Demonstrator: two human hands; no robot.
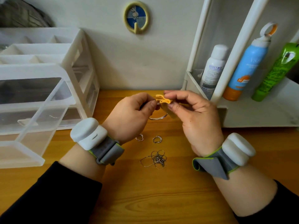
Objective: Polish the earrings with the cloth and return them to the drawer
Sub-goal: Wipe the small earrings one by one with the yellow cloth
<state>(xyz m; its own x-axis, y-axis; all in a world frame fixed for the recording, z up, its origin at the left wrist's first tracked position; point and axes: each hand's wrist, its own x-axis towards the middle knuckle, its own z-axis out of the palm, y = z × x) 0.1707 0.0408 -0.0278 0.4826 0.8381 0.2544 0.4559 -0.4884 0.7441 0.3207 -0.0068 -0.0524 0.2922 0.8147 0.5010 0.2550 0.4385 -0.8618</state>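
My left hand (134, 113) pinches a large silver hoop earring (159, 118) above the wooden table. My right hand (194, 117) holds a folded yellow cloth (163, 101) pressed around the top of that hoop. Two small silver earrings lie on the table below my hands, one to the left (140, 137) and one to the right (157, 139). A tangled silver chain (156, 159) lies nearer to me. The clear plastic drawer (32, 120) stands pulled out at the left.
A white drawer unit (77, 65) stands at the back left. A white rack (242, 113) at the right holds a white bottle (213, 68), a blue spray can (244, 68) and a green tube (275, 73). A hook (136, 16) hangs on the wall.
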